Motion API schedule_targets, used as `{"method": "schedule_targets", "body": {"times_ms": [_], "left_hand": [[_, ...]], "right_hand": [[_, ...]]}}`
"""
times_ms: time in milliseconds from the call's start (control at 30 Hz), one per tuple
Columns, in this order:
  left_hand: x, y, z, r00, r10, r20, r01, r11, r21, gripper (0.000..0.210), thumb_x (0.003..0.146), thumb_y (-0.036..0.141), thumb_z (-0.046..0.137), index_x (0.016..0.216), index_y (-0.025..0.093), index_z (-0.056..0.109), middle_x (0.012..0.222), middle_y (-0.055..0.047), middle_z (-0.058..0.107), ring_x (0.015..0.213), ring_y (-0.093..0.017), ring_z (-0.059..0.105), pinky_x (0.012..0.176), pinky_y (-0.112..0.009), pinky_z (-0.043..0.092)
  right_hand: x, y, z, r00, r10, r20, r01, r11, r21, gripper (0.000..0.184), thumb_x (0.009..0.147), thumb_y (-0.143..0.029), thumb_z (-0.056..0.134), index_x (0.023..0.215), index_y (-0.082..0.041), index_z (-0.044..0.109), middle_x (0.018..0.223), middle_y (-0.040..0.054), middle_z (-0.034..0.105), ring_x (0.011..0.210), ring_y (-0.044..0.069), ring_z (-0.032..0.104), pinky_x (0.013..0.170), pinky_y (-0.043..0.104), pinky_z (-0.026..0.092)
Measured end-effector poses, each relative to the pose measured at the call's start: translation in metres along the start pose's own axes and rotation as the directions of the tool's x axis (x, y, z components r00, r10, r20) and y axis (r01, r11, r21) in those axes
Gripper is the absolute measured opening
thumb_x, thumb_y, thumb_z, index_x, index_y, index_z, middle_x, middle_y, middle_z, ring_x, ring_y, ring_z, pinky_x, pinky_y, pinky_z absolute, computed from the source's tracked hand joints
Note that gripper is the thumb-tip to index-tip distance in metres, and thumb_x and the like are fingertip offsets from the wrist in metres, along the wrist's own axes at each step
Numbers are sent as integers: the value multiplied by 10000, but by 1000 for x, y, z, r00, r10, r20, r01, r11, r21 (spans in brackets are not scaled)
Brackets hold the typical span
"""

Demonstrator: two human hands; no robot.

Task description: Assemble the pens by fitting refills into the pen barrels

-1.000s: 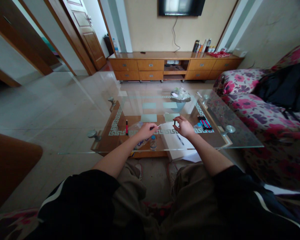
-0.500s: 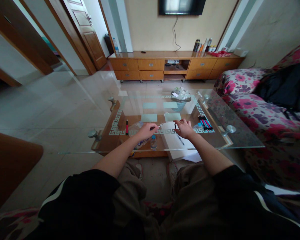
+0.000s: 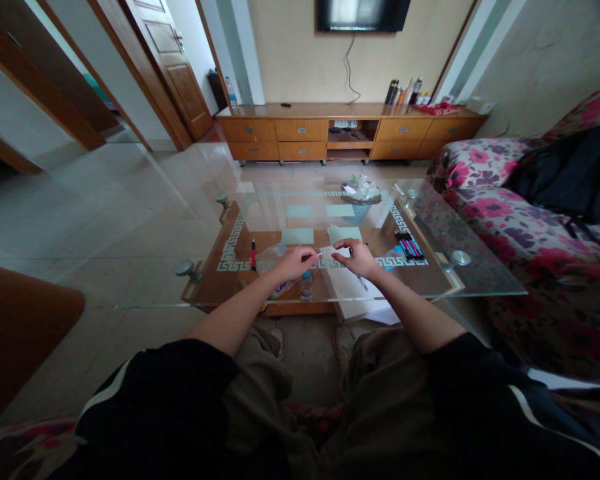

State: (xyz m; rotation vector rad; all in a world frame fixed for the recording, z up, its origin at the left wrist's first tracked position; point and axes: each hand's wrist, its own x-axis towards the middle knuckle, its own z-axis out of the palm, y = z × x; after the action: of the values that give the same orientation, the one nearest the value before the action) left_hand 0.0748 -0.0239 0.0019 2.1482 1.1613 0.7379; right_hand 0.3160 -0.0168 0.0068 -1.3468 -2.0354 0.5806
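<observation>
Pinching a thin pen (image 3: 314,254), dark-bodied with a white tip, left hand (image 3: 293,262) and right hand (image 3: 357,259) stay closed.

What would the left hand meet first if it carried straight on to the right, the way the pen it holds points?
Probably the right hand: the left hand holds a pen whose tip points at its fingers, almost touching. Depth is unclear.

Too small to tell what the left hand (image 3: 291,261) pinched: a thin pen-like stick (image 3: 314,254), its tip hidden behind the right hand (image 3: 355,257). Television (image 3: 363,13) cut off by the top edge. Pens (image 3: 409,245) on the surface (image 3: 480,277) blurred together, uncountable.
</observation>
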Motion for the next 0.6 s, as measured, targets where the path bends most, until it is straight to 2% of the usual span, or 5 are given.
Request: {"method": "schedule_targets", "body": {"times_ms": [100, 167, 367, 500, 600], "left_hand": [[1, 1, 1, 1000, -4, 26, 4, 1000, 7, 335, 929, 403, 482, 870, 176, 722, 847, -31, 730, 773, -158, 633, 722, -243, 476], [0, 2, 2, 999, -5, 43, 5, 1000, 4, 340, 927, 411, 482, 865, 177, 721, 851, -31, 731, 778, -159, 635, 730, -242, 480], [-1, 1, 2, 999, 5, 46, -5, 1000, -1, 316, 915, 397, 498, 865, 184, 726, 837, -23, 729, 753, -155, 631, 703, -237, 474], [0, -2, 3, 999, -5, 40, 6, 1000, -31, 328, 922, 399, 491, 858, 179, 725, 829, -26, 729, 743, -153, 632, 700, -241, 474], [2, -3, 5, 999, -22, 34, 26, 995, -95, 342, 930, 404, 488, 861, 165, 723, 830, -35, 731, 736, -152, 631, 698, -248, 475]], "right_hand": [[1, -3, 10, 999, 24, 42, -34, 962, 271, 238, 776, -358, 734, 956, -202, 728, 969, 55, 744, 897, 201, 666, 858, 341, 504], [1, -4, 13, 997, 39, 61, -59, 926, 372, 235, 755, -357, 750, 925, -196, 737, 921, 45, 748, 837, 179, 670, 812, 313, 516], [0, -7, 12, 993, 81, 89, -115, 858, 500, 208, 738, -360, 742, 846, -182, 738, 806, 23, 730, 721, 144, 634, 712, 270, 503], [2, -6, 12, 972, 236, 26, -203, 768, 608, 226, 710, -376, 749, 785, -170, 695, 761, 28, 712, 667, 134, 611, 637, 256, 486], [5, -6, 12, 948, 317, -30, -219, 719, 659, 218, 677, -350, 769, 756, -175, 664, 733, 27, 703, 643, 132, 605, 606, 251, 480]]}}
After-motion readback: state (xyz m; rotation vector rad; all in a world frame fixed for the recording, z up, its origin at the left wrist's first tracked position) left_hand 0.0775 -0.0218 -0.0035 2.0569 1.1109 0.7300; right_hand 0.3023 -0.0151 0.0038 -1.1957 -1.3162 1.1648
